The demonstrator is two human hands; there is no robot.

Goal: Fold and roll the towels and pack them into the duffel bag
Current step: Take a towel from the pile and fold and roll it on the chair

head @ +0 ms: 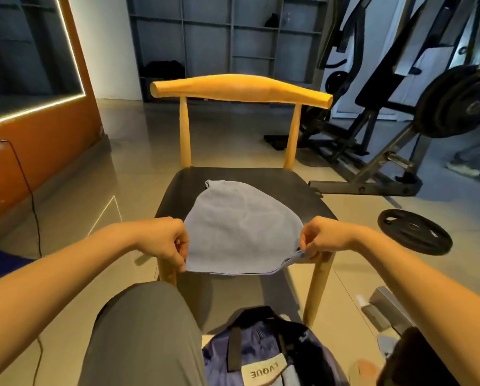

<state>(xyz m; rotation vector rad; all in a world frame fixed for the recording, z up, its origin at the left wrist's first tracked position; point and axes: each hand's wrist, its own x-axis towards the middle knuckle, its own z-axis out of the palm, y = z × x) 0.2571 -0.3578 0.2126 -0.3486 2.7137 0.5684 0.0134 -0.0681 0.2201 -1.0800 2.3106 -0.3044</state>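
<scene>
Pinched: left hand [168, 242] and right hand [321, 240] grip towel [243, 229] corners; chair seat [294, 188] beneath, duffel bag [263, 355] below, gym floor [99, 190] around.

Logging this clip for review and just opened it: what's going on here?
A person is working a light blue towel spread on the black seat of a wooden chair. The left hand pinches the towel's near left corner and the right hand pinches the near right corner, lifting that edge off the seat. The towel is not rolled yet. A dark duffel bag sits on the floor below, by the person's knee.
</scene>
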